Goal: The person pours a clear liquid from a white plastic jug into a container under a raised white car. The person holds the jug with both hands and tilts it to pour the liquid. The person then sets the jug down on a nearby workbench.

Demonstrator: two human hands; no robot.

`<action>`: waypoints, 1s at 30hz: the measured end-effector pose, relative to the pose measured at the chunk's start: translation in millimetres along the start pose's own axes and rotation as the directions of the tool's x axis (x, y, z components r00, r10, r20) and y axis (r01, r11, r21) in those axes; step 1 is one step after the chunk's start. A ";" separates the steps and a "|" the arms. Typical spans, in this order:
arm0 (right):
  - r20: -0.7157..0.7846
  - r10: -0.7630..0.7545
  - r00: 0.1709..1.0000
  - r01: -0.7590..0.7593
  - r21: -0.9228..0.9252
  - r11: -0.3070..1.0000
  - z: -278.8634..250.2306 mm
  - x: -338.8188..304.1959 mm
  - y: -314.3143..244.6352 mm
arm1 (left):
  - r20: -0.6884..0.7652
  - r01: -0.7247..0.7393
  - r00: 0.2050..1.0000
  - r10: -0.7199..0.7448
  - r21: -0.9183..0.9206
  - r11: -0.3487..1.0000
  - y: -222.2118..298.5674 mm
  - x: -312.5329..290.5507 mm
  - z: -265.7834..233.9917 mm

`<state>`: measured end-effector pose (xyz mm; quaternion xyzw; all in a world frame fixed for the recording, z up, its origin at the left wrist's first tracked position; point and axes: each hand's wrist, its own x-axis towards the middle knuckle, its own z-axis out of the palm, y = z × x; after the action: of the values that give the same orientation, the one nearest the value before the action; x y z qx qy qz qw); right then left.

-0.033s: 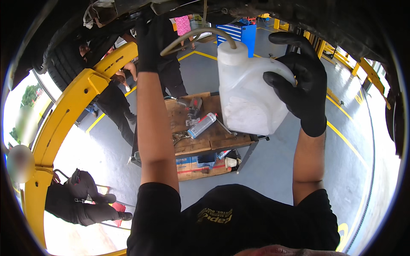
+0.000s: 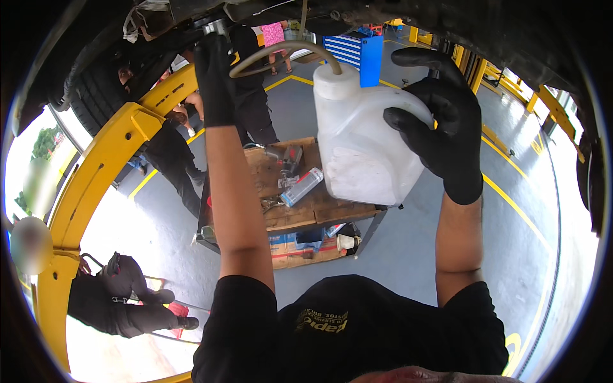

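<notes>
A translucent white plastic jug [image 2: 357, 153] hangs before me, with my black-gloved right hand [image 2: 440, 115] gripping its handle at the right side. One finger of that hand sticks out above the handle. From the jug's neck a cloudy flexible hose [image 2: 281, 48] bends to the left and up toward the vehicle's underside. My left hand [image 2: 214, 76], gloved in black too, reaches up under the vehicle with its fingers curled together. Just above its fingertips shows a silvery round metal part [image 2: 216, 27]; whatever lies within the fingers is hidden.
Below the jug stands a cart with a wooden top [image 2: 287, 214], carrying a spray can [image 2: 302, 187] and a power tool [image 2: 292, 158]. A yellow lift arm [image 2: 89, 179] curves along the left. Other people stand at the left and back. Behind is a blue tool cabinet [image 2: 364, 57].
The jug and my right hand have shifted slightly left. My left hand has come down a little, and the silvery part above it now shows.
</notes>
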<state>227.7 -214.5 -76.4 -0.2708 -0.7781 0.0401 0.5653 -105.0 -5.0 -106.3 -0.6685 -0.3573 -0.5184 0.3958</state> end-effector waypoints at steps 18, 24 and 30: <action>-0.160 -0.233 0.959 0.235 -0.010 0.972 178.8 23.8 -14.8 | 0.397 0.559 0.822 -0.408 -0.427 0.710 123.8 -78.2 -147.7; -0.068 -0.324 0.944 0.330 0.113 0.937 212.9 28.0 -12.4 | 0.263 0.585 0.810 -0.525 -0.440 0.682 77.5 -73.9 -159.2; -0.090 -0.411 0.907 0.418 0.095 0.903 233.5 57.0 1.7 | 0.270 0.595 0.804 -0.530 -0.364 0.716 34.1 -40.3 -157.9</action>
<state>5.7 -129.6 -111.6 -0.0684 -0.7949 -0.0465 0.6011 -147.9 -164.5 -127.5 -0.6341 -0.4478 -0.6296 0.0333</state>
